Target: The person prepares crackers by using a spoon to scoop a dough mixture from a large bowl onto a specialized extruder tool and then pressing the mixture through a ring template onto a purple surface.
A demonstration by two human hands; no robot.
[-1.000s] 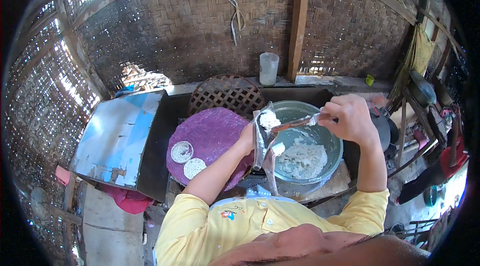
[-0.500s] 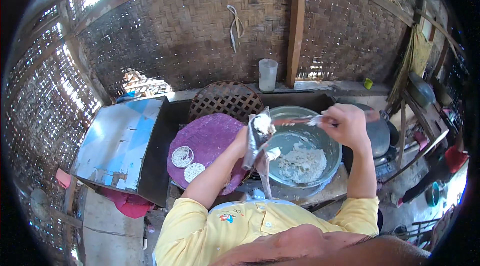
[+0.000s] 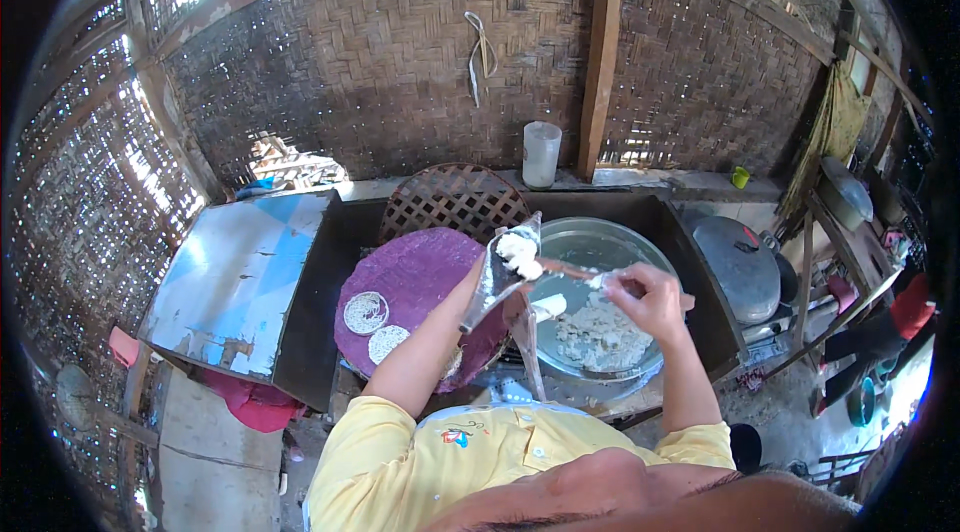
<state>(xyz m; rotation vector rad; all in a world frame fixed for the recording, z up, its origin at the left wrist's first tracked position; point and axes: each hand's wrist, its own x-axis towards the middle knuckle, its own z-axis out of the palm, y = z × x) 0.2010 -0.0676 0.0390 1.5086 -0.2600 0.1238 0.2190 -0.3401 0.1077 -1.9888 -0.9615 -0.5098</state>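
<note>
A dark, trough-shaped wooden piece point(image 3: 490, 294) with lumps of white dough point(image 3: 519, 254) in its upper end is tilted over the gap between the purple round mat and the basin. My left hand point(image 3: 476, 277) is closed around its left side, its fingers mostly hidden behind it. Beside it stands a pale wooden upright point(image 3: 527, 347) with a white, dough-covered end point(image 3: 548, 308). My right hand point(image 3: 650, 300) is closed on a flat wooden stick point(image 3: 570, 270), whose far end meets the dough. Below that hand, a wide metal basin point(image 3: 672, 267) holds a crumbly white dough mass point(image 3: 600, 340).
On the purple round mat point(image 3: 425, 257) lie two white strand discs point(image 3: 366, 313). A lattice basket point(image 3: 455, 194) leans behind it. A blue-white box surface point(image 3: 235, 277) is at left; a lidded pot point(image 3: 738, 267) at right. A plastic jug point(image 3: 541, 154) stands on the ledge. Another person point(image 3: 890, 332) is far right.
My right hand has moved left and down with the stick, bringing it closer to the trough-shaped piece. More white dough bulges at that piece's upper end. My left hand has shifted slightly left.
</note>
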